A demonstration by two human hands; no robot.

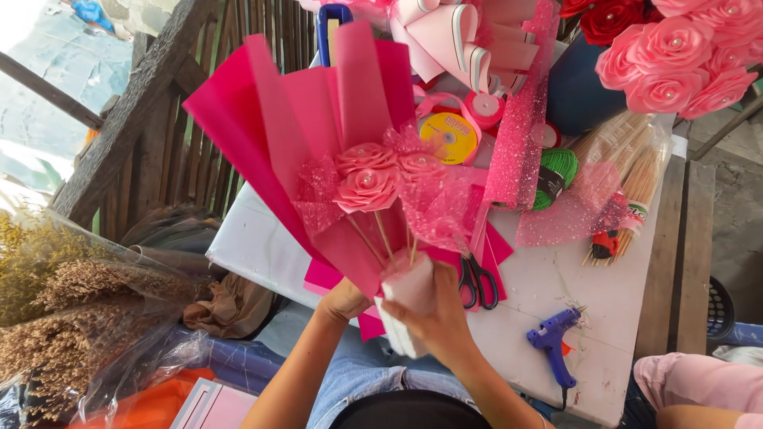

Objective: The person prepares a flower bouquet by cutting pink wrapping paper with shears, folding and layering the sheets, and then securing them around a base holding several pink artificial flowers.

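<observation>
Your right hand [435, 311] was closed around the white-wrapped stem of the pink paper bouquet [350, 151]. Your left hand [343, 300] gripped its base from behind, above the worktop [556, 294], scissors [477, 280] just beside.

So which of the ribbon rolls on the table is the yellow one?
The yellow ribbon roll lies flat just behind the bouquet, with a disc-like yellow face. The other roll, beside it toward the back, is pink with a white centre.

Bright, even daylight; soft shadows under the paper on the white counter [548, 294]. The top-left corner is overexposed (nearly white). Focus is sharp throughout.
</observation>
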